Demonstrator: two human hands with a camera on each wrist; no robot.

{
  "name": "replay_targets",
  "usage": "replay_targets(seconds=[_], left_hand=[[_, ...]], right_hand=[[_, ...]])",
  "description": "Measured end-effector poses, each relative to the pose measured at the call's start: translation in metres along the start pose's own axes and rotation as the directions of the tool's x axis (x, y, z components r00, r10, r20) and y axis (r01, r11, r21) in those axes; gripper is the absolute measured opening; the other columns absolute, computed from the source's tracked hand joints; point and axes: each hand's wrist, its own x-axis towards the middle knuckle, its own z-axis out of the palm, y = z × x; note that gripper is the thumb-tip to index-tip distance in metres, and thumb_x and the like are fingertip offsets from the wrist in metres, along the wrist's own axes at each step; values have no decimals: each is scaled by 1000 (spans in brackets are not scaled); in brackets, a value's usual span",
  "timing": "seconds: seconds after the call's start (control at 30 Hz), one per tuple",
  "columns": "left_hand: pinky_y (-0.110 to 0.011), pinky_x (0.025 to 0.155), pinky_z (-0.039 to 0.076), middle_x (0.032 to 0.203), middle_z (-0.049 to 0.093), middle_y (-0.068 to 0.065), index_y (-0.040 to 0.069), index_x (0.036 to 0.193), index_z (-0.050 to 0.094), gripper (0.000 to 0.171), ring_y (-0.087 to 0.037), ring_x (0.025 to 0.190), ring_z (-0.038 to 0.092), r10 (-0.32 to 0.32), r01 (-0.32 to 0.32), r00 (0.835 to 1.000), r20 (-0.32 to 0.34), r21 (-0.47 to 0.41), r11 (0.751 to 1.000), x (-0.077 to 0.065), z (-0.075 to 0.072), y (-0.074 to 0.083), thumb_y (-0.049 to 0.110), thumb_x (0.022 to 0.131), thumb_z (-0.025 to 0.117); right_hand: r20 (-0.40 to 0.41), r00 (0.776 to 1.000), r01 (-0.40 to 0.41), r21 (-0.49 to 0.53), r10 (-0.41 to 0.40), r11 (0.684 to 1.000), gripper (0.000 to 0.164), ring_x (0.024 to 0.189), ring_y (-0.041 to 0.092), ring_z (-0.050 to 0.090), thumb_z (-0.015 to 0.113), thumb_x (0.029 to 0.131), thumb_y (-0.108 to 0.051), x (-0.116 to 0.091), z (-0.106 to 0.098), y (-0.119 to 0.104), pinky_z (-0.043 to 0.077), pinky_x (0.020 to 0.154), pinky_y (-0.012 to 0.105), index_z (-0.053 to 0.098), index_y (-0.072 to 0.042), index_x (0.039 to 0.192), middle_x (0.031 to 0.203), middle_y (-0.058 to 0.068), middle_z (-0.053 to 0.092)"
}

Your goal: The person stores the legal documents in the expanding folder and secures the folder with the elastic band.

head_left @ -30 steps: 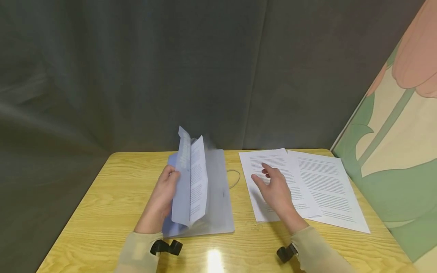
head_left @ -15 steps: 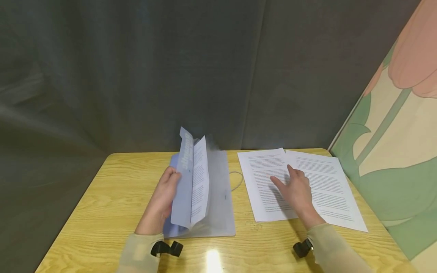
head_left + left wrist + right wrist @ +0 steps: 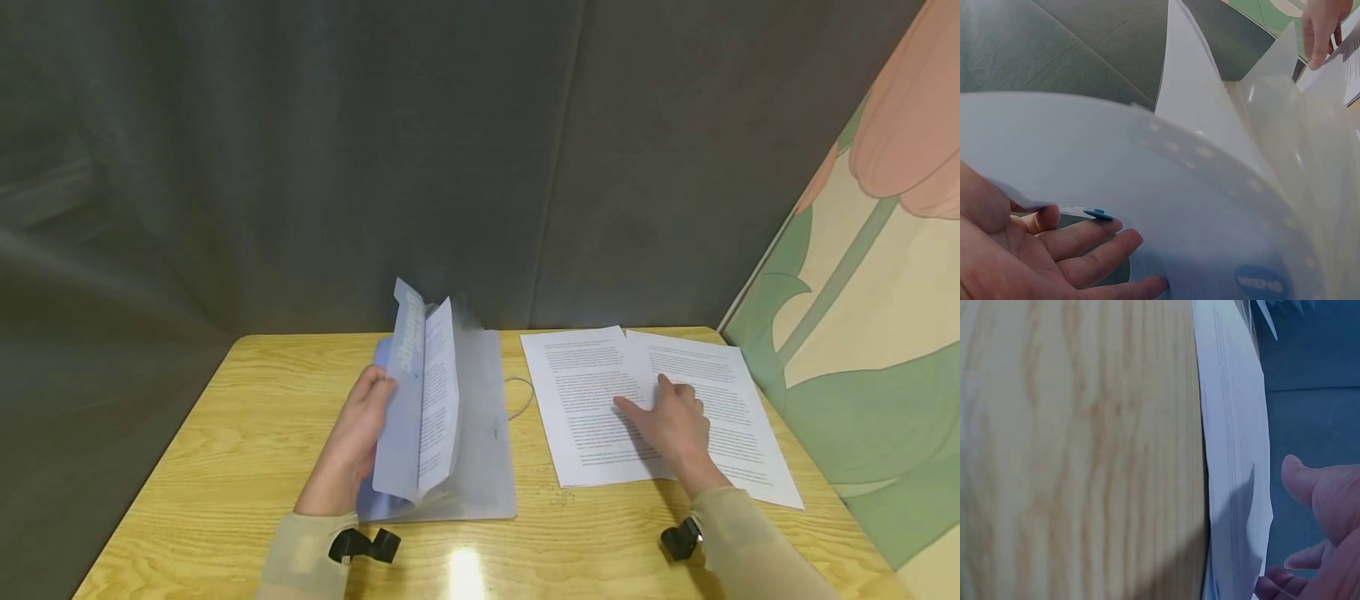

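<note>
Currently, printed paper (image 3: 437, 408) stands inside the folder (image 3: 483, 433), its raised cover (image 3: 400, 433) gripped by the left hand (image 3: 360, 421); loose pages (image 3: 588, 400) remain outside on the table (image 3: 225, 433), rightward; right hand (image 3: 678, 423) above them, fingers loosely parted, nothing grasped, contact unclear.

A pale-yellow wood-grain tabletop (image 3: 202, 442) with rounded far corners extends beneath the grip and to both sides of it. Beyond the grip, a dark grey, fabric-like backdrop (image 3: 375, 150) rises behind the far table edge; a vertical seam (image 3: 558, 167) runs to the right of the grip. Well to the right of the grip, a cream wall panel (image 3: 900, 300) carries a pink tulip (image 3: 892, 142) and green leaves (image 3: 885, 425). A white light reflection (image 3: 467, 571) marks the tabletop on the near side of the grip.
</note>
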Motion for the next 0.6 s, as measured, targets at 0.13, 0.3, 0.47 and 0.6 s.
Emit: replay_targets(seconds=[0.13,0.3,0.47,0.6], left_hand=[[-39,82,42,120,51,-15,8,123,47,18,-26,103,53,0,0,1000,1,-4,1000,0,0,0,24,118,38],[-40,83,41,121,52,-15,9,123,47,19,-26,104,53,1,-1,1000,1,-3,1000,-1,0,0,25,118,38],[-40,85,41,123,52,-15,10,125,49,20,-27,107,53,-7,7,1000,4,6,1000,-1,2,0,26,119,38],[-41,85,41,123,51,-15,10,124,48,19,-28,108,52,-7,7,1000,7,4,1000,-1,2,0,26,118,38]], right_hand=[[17,1000,-6,-23,7,1000,103,135,70,38,77,100,-50,2,-1,4,36,108,78,30,17,162,150,50,35],[46,999,3,-59,0,998,102,133,70,39,82,97,-43,5,-3,5,36,107,79,31,18,160,147,51,38],[82,997,11,-77,-5,997,101,133,74,39,84,95,-39,9,-10,4,37,105,81,31,18,160,147,52,39],[117,993,-3,-74,12,997,104,134,76,37,85,94,-38,13,-14,3,35,106,82,29,18,161,149,53,36]])
